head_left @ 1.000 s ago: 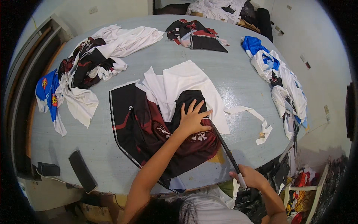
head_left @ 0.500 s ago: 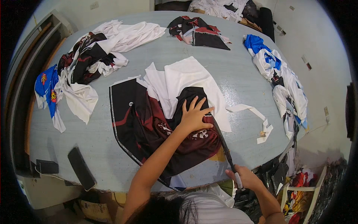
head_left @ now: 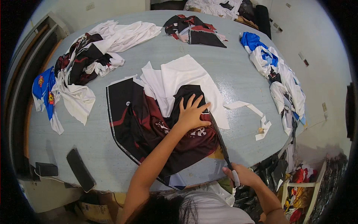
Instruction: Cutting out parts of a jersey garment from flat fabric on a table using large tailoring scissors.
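My left hand (head_left: 193,115) lies with fingers spread on a black and dark red printed fabric piece (head_left: 130,108), pressing it against the table. White fabric (head_left: 190,72) is bunched with it on the far side. In my right hand (head_left: 244,174), at the table's near edge, is a pair of scissors (head_left: 220,143) with long dark blades and a grey handle. The blades run along the right edge of the dark fabric, their tips close to my left thumb and fingers. Whether the blades are parted cannot be made out.
A rounded grey table (head_left: 149,52) bears piles of white and dark fabric (head_left: 89,56) at left, dark red scraps (head_left: 201,33) at the back, and blue-white fabric (head_left: 281,80) at right. A white strip (head_left: 250,108) lies beside the work; a black phone-like slab (head_left: 80,170) lies near left.
The whole view has shifted slightly. Both hands, the scissors and the fabric keep nearly the same places relative to each other.
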Motion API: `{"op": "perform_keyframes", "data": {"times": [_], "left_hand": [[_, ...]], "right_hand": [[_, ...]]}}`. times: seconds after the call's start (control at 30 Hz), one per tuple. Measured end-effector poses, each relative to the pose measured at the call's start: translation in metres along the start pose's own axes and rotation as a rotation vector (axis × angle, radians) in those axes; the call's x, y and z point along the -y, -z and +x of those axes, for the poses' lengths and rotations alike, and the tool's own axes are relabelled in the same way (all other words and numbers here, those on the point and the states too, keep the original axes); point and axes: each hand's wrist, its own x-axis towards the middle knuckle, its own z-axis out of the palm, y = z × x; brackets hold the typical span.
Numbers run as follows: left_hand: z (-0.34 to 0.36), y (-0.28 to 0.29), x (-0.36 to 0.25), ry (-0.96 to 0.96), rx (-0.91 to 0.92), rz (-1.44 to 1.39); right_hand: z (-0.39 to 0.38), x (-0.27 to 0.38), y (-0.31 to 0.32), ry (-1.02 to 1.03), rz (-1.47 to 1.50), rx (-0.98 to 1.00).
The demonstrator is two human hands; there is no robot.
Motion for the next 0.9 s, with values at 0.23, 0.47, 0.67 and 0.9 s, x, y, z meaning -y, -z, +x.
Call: {"op": "perform_keyframes", "data": {"times": [0.23, 0.47, 0.67, 0.9], "left_hand": [[0.0, 0.001, -0.003, 0.017, -0.105, -0.047], [0.001, 0.002, -0.004, 0.049, -0.067, -0.058], [0.001, 0.0, -0.004, 0.036, -0.114, -0.046], [0.003, 0.001, -0.003, 0.035, -0.067, -0.04]], "right_hand": [[0.02, -0.011, 0.001, 0.132, -0.117, -0.073], [0.027, -0.021, -0.005, 0.201, -0.134, -0.108], [0.032, -0.012, -0.001, 0.153, -0.104, -0.084], [0.041, -0.003, -0.002, 0.171, -0.148, -0.126]]}}
